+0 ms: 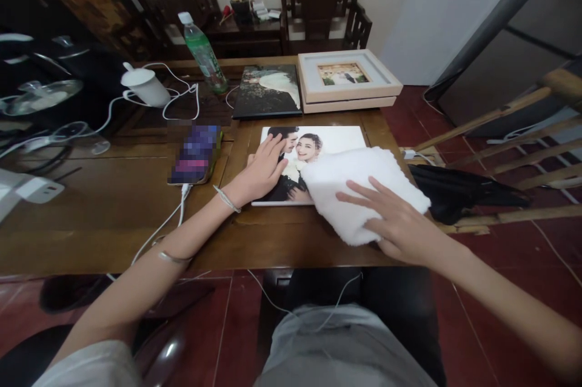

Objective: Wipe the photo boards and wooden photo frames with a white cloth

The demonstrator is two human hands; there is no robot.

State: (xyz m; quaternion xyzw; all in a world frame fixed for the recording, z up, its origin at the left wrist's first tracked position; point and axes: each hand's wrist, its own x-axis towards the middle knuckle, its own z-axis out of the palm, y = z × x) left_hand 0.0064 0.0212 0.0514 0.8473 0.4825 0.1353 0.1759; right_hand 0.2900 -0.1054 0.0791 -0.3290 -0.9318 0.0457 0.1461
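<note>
A frameless photo print (331,139) of a couple lies flat on the wooden table (113,217). My left hand (261,171) rests flat on its left part, fingers stretched out and together. A white fluffy cloth (359,184) covers the print's right lower part. My right hand (393,217) lies on the cloth with fingers spread, pressing it down near the table's front right corner.
Behind the print lie a dark photo album (268,91) and a stack of light wooden frames (348,79). A phone (195,153) on a white cable, a white cup (145,85) and a green bottle (204,54) stand to the left. A folded black umbrella (459,193) lies at the right.
</note>
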